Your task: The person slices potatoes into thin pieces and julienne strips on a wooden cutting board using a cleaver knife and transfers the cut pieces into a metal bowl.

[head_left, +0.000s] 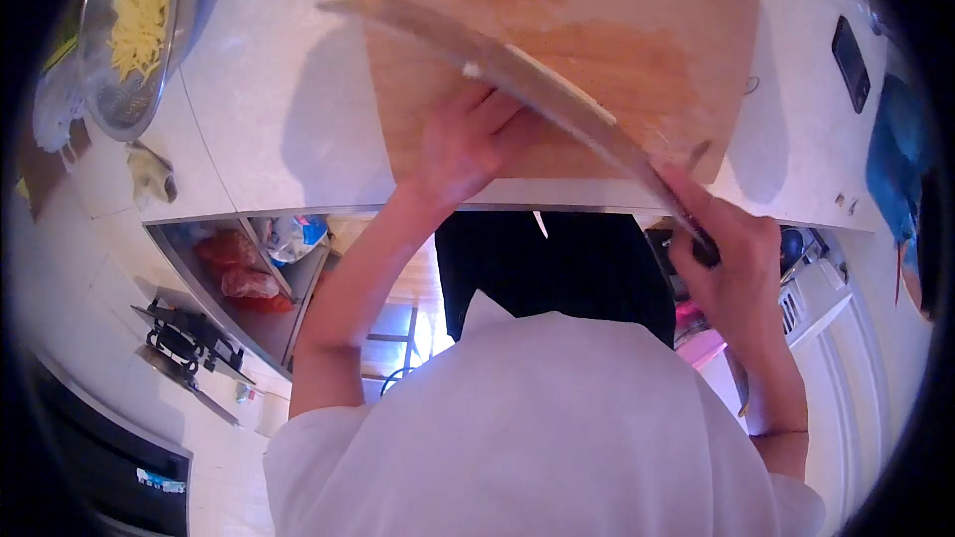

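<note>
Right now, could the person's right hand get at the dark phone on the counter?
Probably not straight away: the right hand is gripping the knife. With that put down, likely yes, as nothing visible blocks the way to the phone.

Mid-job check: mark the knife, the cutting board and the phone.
Knife [552, 100], head view: middle of the blade.
Cutting board [652, 15], head view: bare upper surface.
Phone [851, 63], head view: dark face.

A white surface [254, 89] spans the upper frame; left of centre, an open cabinet [179, 237] adjoins brightly lit wooden floor [413, 278].
</note>
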### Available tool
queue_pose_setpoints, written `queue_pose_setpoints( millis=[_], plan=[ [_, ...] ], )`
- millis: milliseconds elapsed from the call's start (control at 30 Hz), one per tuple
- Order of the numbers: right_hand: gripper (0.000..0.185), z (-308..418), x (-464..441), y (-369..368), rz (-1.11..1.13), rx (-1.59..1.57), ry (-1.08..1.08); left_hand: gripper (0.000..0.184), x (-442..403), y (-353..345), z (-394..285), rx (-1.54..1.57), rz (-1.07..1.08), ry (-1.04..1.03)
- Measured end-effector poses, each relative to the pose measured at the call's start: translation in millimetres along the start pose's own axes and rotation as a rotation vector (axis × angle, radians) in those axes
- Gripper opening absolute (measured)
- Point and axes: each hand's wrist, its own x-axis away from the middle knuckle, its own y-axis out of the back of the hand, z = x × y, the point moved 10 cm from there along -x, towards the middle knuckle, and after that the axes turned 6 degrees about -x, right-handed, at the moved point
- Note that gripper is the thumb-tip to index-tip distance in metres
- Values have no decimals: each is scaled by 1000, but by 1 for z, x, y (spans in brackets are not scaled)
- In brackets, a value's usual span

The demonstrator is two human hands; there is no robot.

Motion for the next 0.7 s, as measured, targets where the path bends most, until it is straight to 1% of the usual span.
queue_pose_setpoints(
  millis=[33, 133, 233, 333, 433, 633, 700],
  plan=[
    [62, 0, 2, -1, 34, 17, -17, 20, 0, -1, 3, 21, 1, 23],
    [62, -5, 6, 0, -4, 4, 11, 20, 0, -5, 7, 40, 42, 44],
    [59, -1, -3, -6, -36, 15, 21, 22, 1, -5, 9, 5, 39, 62],
    [51, 1, -22, -15, -54, -36, 27, 23, 2, -8, 7, 30, 59, -13],
    [58, 2, -26, -10, -136, -67, 82, 24, -13, 1, -2, -3, 37, -62],
    [61, 1, 1, -3, 18, 14, -9, 25, -2, 0, 1, -19, 22, -39],
    [61, -1, 4, -3, 10, 26, 2, 26, -1, -2, 4, -5, 43, -17]
  ],
)
